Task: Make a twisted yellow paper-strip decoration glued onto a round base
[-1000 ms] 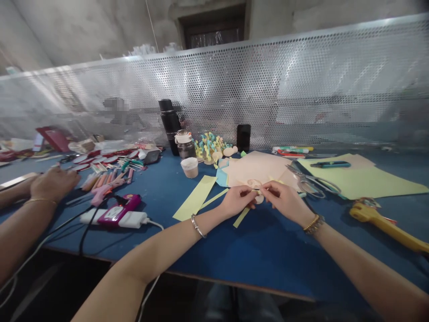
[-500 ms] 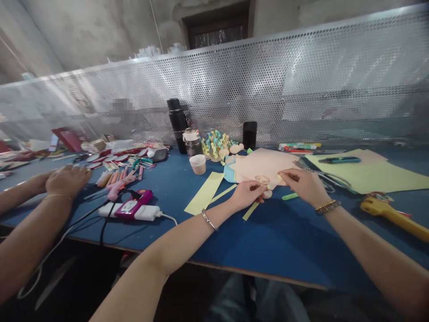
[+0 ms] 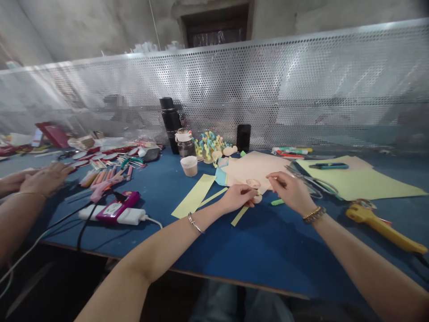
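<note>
My left hand [image 3: 238, 198] is closed in a pinch on a small round paper piece [image 3: 258, 198], pale in colour, with a bit of yellow by the fingertips. To its right, my right hand [image 3: 288, 190] hovers with thumb and forefinger pressed together; whatever they hold is too small to make out. Beneath both hands lies a pale pink sheet of paper [image 3: 259, 165]. A narrow yellow paper strip [image 3: 239, 216] sticks out below my left hand. Left of that hand are a wider yellow strip [image 3: 194, 197] and a thin one.
Behind stand a white cup [image 3: 189, 166], a black bottle [image 3: 171, 125], paper figures [image 3: 209, 146] and a phone [image 3: 243, 137]. Scissors [image 3: 315, 183], yellow sheets [image 3: 372, 181] and a yellow glue gun [image 3: 382, 226] lie right. A power strip [image 3: 117, 210] and a co-worker's hands [image 3: 43, 179] are left.
The view has shifted slightly, so things on the table appear further left. My right hand stays close to my left, both still pinched. The co-worker's hands have moved a little left in view.
</note>
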Demonstrator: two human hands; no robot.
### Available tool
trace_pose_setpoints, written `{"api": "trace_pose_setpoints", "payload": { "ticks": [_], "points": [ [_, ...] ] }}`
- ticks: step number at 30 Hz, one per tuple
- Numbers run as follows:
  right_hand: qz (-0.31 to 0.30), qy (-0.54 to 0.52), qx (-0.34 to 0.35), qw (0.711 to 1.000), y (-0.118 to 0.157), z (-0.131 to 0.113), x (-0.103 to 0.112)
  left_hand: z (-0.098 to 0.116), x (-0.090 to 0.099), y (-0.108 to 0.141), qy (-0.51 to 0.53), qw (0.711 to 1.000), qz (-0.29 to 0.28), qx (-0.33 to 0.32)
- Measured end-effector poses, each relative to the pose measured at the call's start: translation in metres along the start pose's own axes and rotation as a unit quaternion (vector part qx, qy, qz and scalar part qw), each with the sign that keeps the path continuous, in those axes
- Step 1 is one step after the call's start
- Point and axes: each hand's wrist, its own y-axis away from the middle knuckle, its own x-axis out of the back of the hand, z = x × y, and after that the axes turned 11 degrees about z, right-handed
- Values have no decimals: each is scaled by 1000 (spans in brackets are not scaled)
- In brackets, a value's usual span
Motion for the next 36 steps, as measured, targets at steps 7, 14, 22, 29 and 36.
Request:
{"api": "trace_pose_setpoints", "payload": {
  "ticks": [7, 14, 22, 29, 36],
  "points": [
    [-15, -63, -19, 998, 3, -5, -3, -1, 2, 2, 10, 1000, -9, -2],
    [-37, -130, -25, 990, 12, -15, 3, -2, 3, 3, 15, 1000, -20, -2],
    [-35, -149, -43, 987, 13, -20, 6, 4, 5, 4, 16, 1000, -24, 11],
    [-47, -152, -48, 986, 13, -19, 7, 3, 6, 4, 30, 999, -24, 26],
    [-76, -147, -62, 984, 20, -26, 3, 5, 9, 5, 35, 998, -36, 29]
  ]
}}
